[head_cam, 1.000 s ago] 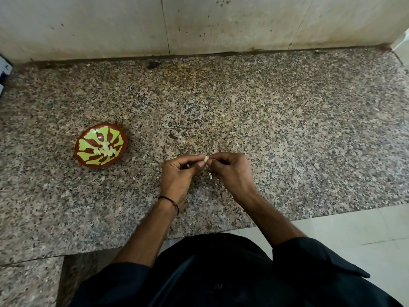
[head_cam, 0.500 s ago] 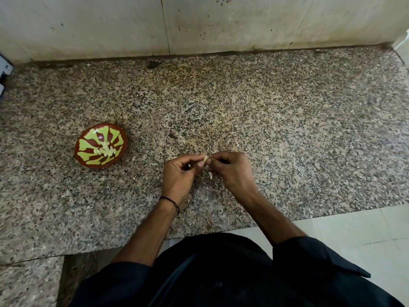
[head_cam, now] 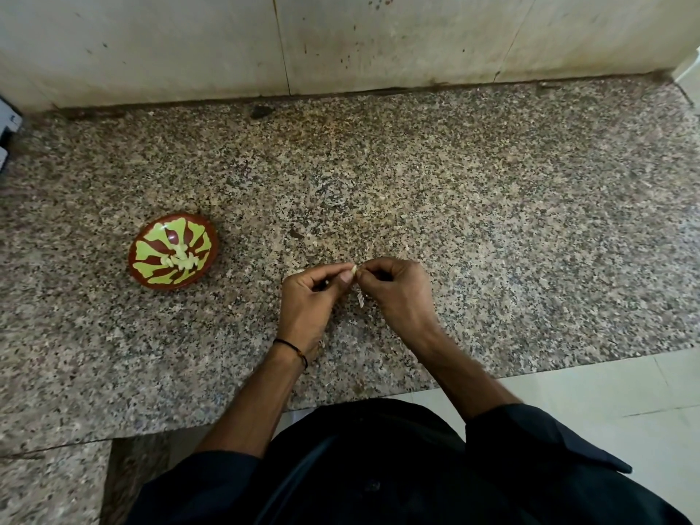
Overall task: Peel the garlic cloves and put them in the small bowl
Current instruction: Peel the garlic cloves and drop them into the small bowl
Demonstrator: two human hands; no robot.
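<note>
Nothing moved: left grip (head_cam: 308, 301), right grip (head_cam: 397, 293) still pinch garlic clove (head_cam: 354, 269) between them above tabletop (head_cam: 492, 221); small bowl (head_cam: 163, 284) apart, leftward.

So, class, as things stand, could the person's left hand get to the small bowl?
Probably yes. The small bowl sits on the granite counter to the left of the left hand, with only bare counter between them. That hand and the right hand both pinch a garlic clove, though.

small bowl (head_cam: 173, 250) on counter (head_cam: 492, 221), left of hands | peeled cloves (head_cam: 181, 259) in bowl | wall (head_cam: 341, 39) behind
</note>
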